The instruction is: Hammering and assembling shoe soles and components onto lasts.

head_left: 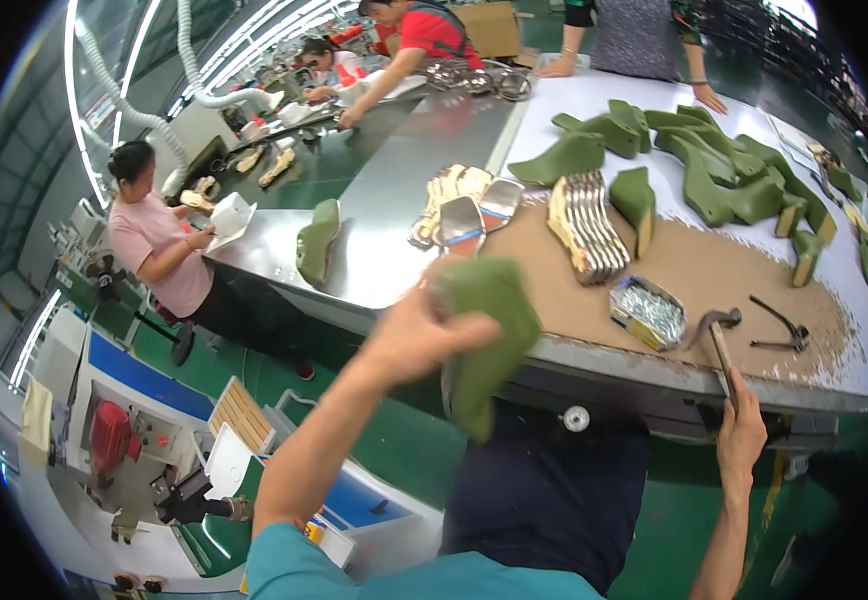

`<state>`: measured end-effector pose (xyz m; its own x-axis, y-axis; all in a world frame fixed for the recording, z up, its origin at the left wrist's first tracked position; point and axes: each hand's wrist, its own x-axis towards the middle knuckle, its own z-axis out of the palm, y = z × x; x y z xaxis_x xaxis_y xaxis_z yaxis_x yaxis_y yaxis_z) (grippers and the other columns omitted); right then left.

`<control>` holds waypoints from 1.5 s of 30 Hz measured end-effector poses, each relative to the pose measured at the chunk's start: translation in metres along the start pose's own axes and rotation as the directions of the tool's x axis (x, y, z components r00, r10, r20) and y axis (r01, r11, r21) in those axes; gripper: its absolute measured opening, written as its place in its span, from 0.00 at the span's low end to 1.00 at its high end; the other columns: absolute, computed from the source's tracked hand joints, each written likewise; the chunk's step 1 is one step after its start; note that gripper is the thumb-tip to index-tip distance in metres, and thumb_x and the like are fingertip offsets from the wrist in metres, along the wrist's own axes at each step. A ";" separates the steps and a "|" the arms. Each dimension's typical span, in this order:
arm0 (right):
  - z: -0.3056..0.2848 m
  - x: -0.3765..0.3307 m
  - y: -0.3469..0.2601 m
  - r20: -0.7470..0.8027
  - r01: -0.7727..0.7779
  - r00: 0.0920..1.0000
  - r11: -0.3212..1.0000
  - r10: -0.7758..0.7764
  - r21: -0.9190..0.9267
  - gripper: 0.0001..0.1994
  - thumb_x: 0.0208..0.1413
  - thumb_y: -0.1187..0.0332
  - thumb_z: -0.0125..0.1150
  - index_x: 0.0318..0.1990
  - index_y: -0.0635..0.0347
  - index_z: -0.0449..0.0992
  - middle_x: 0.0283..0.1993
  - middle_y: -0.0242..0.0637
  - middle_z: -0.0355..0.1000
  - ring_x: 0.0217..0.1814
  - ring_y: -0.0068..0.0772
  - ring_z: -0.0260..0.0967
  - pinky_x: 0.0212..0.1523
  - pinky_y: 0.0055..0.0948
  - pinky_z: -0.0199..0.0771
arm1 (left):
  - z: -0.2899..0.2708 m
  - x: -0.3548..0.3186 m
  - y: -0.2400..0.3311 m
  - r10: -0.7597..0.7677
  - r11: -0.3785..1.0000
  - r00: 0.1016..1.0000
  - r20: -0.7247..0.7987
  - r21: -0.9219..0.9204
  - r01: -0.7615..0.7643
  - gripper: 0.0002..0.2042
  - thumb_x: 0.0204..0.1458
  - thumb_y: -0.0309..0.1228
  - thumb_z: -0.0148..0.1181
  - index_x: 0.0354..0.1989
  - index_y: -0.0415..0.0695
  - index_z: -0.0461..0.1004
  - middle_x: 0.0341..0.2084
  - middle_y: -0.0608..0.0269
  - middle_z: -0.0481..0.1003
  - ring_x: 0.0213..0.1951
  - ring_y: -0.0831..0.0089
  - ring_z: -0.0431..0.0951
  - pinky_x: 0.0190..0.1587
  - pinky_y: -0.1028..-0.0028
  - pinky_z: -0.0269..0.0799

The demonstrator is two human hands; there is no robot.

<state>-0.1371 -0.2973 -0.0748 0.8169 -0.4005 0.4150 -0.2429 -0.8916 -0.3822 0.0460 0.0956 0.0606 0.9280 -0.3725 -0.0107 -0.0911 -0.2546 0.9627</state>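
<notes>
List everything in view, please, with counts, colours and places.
Worktable: one, white, front right
Board: one, brown, on worktable
Foot-shaped forms: many, green, on worktable
Lone form: one, green, on metal surface, left
Ridged stack: one, silver and beige, on board
Flat pieces: several, beige and grey, left of stack
Box: one, yellowish, holding silver metal bits, on board
Pincers: one, black, on board
Hammer: one, grey and brown, near right
Held form: one, green, blurred, front centre
Co-workers: four or more, varied clothes, beyond
Hoses: two, white, upper left
Motor-shaped part: one, red, lower left
Left hand: one, bare, on held form
Right hand: one, bare, on hammer
</notes>
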 end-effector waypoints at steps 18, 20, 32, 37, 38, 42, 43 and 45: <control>-0.005 0.016 -0.014 0.053 -0.080 0.995 0.996 0.082 -0.035 0.23 0.51 0.81 0.59 0.56 0.54 0.72 0.39 0.46 0.64 0.35 0.47 0.67 0.38 0.38 0.69 | -0.248 0.092 -0.236 0.287 0.753 0.273 -0.918 0.392 0.529 0.41 0.39 0.60 0.67 0.50 0.33 0.73 0.59 0.46 0.63 0.59 0.51 0.65 0.59 0.57 0.62; 0.000 0.020 -0.012 0.039 -0.109 0.993 0.993 0.111 -0.043 0.22 0.51 0.80 0.59 0.56 0.54 0.72 0.40 0.45 0.63 0.36 0.48 0.67 0.37 0.38 0.69 | -0.278 0.104 -0.235 0.183 0.739 0.208 -0.961 0.274 0.616 0.38 0.39 0.60 0.66 0.53 0.43 0.71 0.59 0.49 0.63 0.59 0.52 0.65 0.58 0.55 0.63; 0.031 0.040 -0.080 -0.076 0.148 0.986 0.988 -0.152 -0.052 0.17 0.50 0.72 0.61 0.49 0.65 0.72 0.47 0.50 0.69 0.50 0.52 0.66 0.53 0.44 0.64 | -0.025 0.126 -0.117 -0.037 0.550 0.925 -0.379 0.765 0.336 0.48 0.42 0.59 0.66 0.65 0.39 0.54 0.25 0.56 0.79 0.33 0.56 0.80 0.41 0.59 0.72; 0.084 0.045 -0.186 0.243 0.070 0.931 0.787 -0.272 0.613 0.22 0.54 0.66 0.64 0.54 0.65 0.68 0.41 0.50 0.72 0.41 0.48 0.73 0.42 0.38 0.74 | -0.019 0.133 -0.119 -0.056 0.788 0.924 -0.379 0.551 0.275 0.48 0.37 0.55 0.71 0.64 0.38 0.59 0.22 0.58 0.76 0.30 0.57 0.79 0.35 0.66 0.72; 0.099 0.047 -0.200 0.233 0.065 0.930 0.754 -0.282 0.654 0.23 0.56 0.66 0.61 0.56 0.65 0.66 0.42 0.50 0.72 0.42 0.47 0.73 0.42 0.38 0.74 | -0.022 0.136 -0.125 -0.098 0.788 0.931 -0.352 0.544 0.288 0.42 0.38 0.49 0.73 0.59 0.35 0.66 0.27 0.56 0.77 0.32 0.61 0.79 0.37 0.69 0.72; 0.136 0.064 -0.240 0.495 -0.387 0.854 0.440 -0.160 0.810 0.30 0.61 0.58 0.55 0.61 0.74 0.59 0.42 0.56 0.73 0.47 0.50 0.73 0.48 0.39 0.72 | -0.019 0.137 -0.164 0.162 0.909 0.929 -0.332 0.417 -0.009 0.34 0.42 0.41 0.72 0.55 0.33 0.69 0.34 0.54 0.77 0.38 0.68 0.78 0.42 0.69 0.72; 0.146 0.070 -0.246 0.482 -0.382 0.864 0.433 -0.146 0.816 0.30 0.61 0.58 0.55 0.61 0.74 0.59 0.42 0.56 0.73 0.47 0.50 0.73 0.48 0.39 0.72 | -0.019 0.138 -0.169 0.186 0.938 0.919 -0.347 0.343 -0.060 0.30 0.45 0.36 0.70 0.54 0.31 0.69 0.37 0.53 0.77 0.39 0.69 0.77 0.44 0.70 0.72; 0.162 0.080 -0.253 0.590 -0.418 0.791 0.562 -0.161 0.714 0.31 0.61 0.57 0.55 0.62 0.74 0.58 0.42 0.55 0.74 0.48 0.45 0.73 0.47 0.37 0.71 | -0.008 0.141 -0.157 0.224 0.954 0.912 -0.342 0.269 -0.134 0.26 0.48 0.31 0.67 0.54 0.30 0.69 0.40 0.53 0.76 0.41 0.71 0.76 0.46 0.71 0.71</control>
<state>0.0746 -0.0696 -0.0781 0.9941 -0.0482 -0.0971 -0.1044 -0.1824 -0.9777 0.1941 0.0904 -0.0897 0.9499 -0.0916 0.2987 -0.3081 -0.4330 0.8471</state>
